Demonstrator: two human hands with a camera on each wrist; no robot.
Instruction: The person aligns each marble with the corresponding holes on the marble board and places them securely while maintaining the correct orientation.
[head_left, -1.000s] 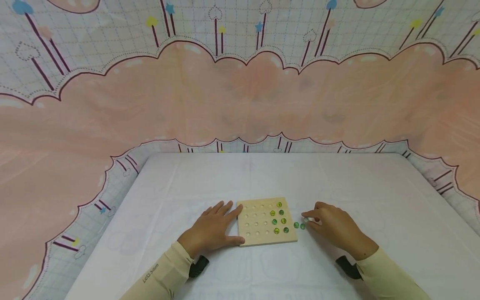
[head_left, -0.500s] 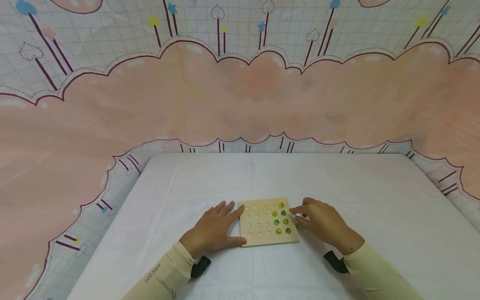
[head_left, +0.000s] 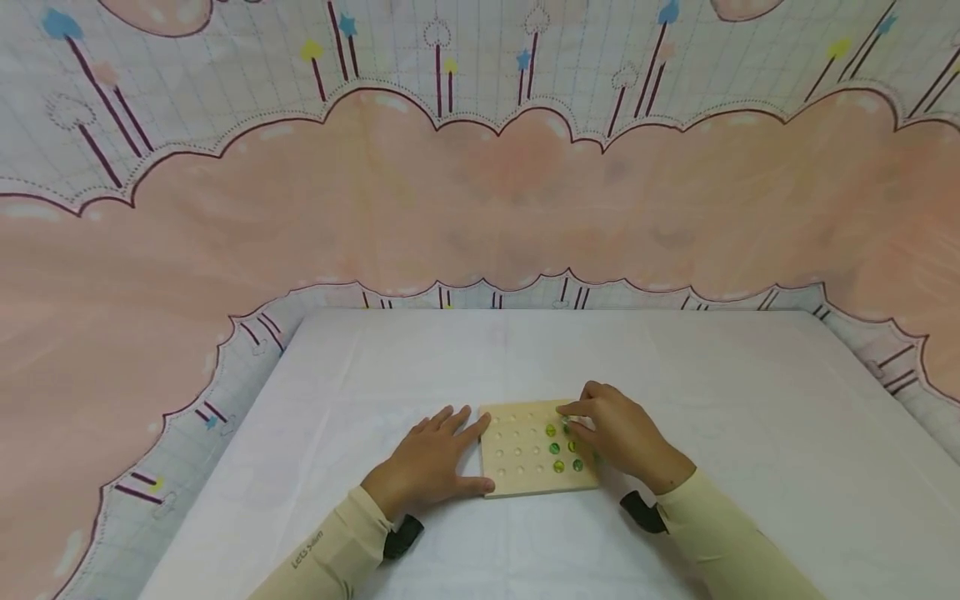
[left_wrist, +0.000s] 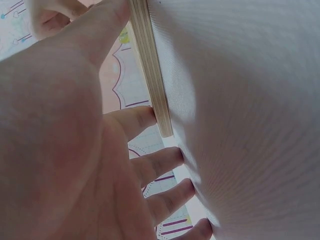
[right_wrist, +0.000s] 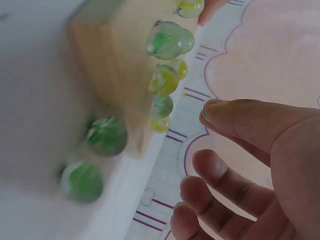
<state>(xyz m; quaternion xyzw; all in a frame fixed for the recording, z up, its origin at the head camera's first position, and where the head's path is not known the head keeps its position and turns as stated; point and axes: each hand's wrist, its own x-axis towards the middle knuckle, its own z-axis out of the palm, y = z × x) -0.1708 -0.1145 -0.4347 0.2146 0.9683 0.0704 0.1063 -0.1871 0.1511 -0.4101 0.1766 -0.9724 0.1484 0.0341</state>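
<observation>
A square wooden board [head_left: 517, 460] with rows of shallow dimples lies on the table, yellow and green glass marbles [head_left: 554, 448] sitting in its right-hand dimples. My left hand [head_left: 423, 467] rests at its left side, fingers spread, thumb and index finger touching the board's edge [left_wrist: 150, 65]. Over the board's upper right part, my right hand [head_left: 630, 437] pinches a glass marble between thumb and index finger; only a sliver of this marble [right_wrist: 204, 112] shows in the right wrist view. The right hand covers some of the board's marbles in the head view.
Two loose green marbles [right_wrist: 107, 136] lie on the table beside the board's right edge, mostly hidden by the right hand in the head view. A white cloth [head_left: 375, 358] covers the table. A patterned curtain [head_left: 480, 200] hangs behind it.
My right hand has moved left with the pinched marble, from beside the loose marbles to over the board's upper right part. The left hand has stayed at the board's left edge.
</observation>
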